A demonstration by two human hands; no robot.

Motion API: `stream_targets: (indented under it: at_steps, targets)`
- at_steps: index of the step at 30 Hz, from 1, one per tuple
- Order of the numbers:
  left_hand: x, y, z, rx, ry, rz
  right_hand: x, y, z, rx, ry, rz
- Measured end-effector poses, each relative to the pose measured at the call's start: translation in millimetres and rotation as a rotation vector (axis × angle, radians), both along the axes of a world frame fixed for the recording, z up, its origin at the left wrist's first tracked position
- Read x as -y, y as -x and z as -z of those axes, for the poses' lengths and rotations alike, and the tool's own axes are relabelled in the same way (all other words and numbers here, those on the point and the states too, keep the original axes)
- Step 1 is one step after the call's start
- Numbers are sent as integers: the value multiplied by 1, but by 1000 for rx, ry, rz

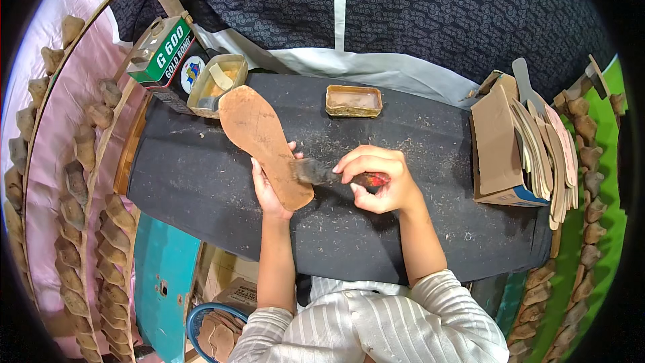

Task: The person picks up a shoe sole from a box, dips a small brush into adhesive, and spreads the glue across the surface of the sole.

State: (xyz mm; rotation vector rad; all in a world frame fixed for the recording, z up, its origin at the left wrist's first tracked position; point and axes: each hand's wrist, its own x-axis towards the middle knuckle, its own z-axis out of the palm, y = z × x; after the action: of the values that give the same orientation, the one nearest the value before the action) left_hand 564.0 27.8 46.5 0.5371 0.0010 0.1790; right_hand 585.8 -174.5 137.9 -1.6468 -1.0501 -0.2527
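We count two bare hands over the table: the left hand (271, 191) is half-curled around one brown sole (259, 131), thumb on its left edge and fingertips peeking out at the right, and the right hand (379, 171) is pinched closed on one brush (316, 171) with a bit of red on the handle. The sole is up in front of us, tilted, wide end far left, narrow end near the left wrist, and the dark bristles lap over its right edge. Also on the table: one shallow tan tray (353, 111), one green-and-black metal can (161, 70), one open container (199, 102) beside it with a pale scraper inside, and one cardboard box (494, 144) stuffed with flat sole-shaped pieces (561, 161), too tightly stacked for us to count. The left palm and most of its fingers are behind the sole, the bristles look blurry, and a blue-rimmed tub (191, 326) of brown cutouts gets cut off by the sleeve and lower edge. The surface is a black cloth (430, 235) sprinkled with pale crumbs, thickest around the middle. Around us there's a dark patterned curtain (470, 10), pink sheeting at left, green at right, and racks of brown shoe-form blocks (85, 144) on both sides, way too many to tally.
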Motion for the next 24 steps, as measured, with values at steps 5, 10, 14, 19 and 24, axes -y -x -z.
stream_targets:
  at_steps: [5,10,14,19,24]
  targets:
    - [0,0,2,5,-16,45,-16,9,-2,-6,46,-105]
    - [-1,1,3,17,-54,34,-3,2,-2,-25,60,-2]
    - [0,1,3,13,-43,70,-1,3,-2,-18,6,59]
    - [4,2,6,-14,-23,108,-14,8,-1,36,-80,76]
    - [5,6,11,-1,54,173,-25,9,2,172,-46,202]
